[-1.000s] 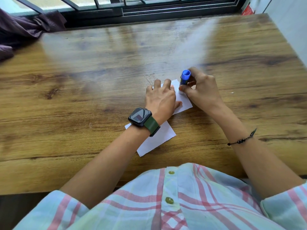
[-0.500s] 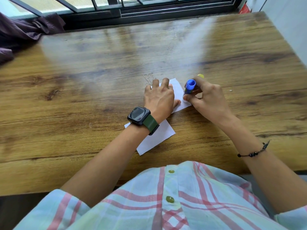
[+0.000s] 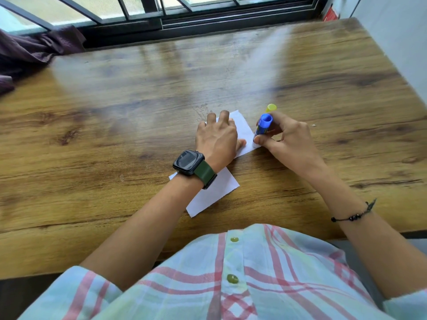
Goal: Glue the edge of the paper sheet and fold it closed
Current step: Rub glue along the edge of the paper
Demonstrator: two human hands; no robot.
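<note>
A white paper sheet [image 3: 243, 132] lies on the wooden table [image 3: 115, 125], running from the middle toward me, partly under my left arm. My left hand [image 3: 217, 138] presses flat on the sheet's upper part, fingers spread. My right hand [image 3: 285, 137] grips a blue glue stick [image 3: 263, 126] held upright, its lower end down on the sheet's right edge near the lower right corner of the upper part. The stick's tip is hidden by my thumb.
A yellow cap [image 3: 271, 108] stands on the table just behind my right hand. Dark purple cloth [image 3: 30, 51] lies at the far left corner by the window frame [image 3: 208, 17]. A white wall [image 3: 402, 42] borders the table's right side.
My right hand has drawn the glue stick along the sheet's right edge toward me, from its far corner to lower down. The yellow cap has come into view. My left hand stayed in place.
</note>
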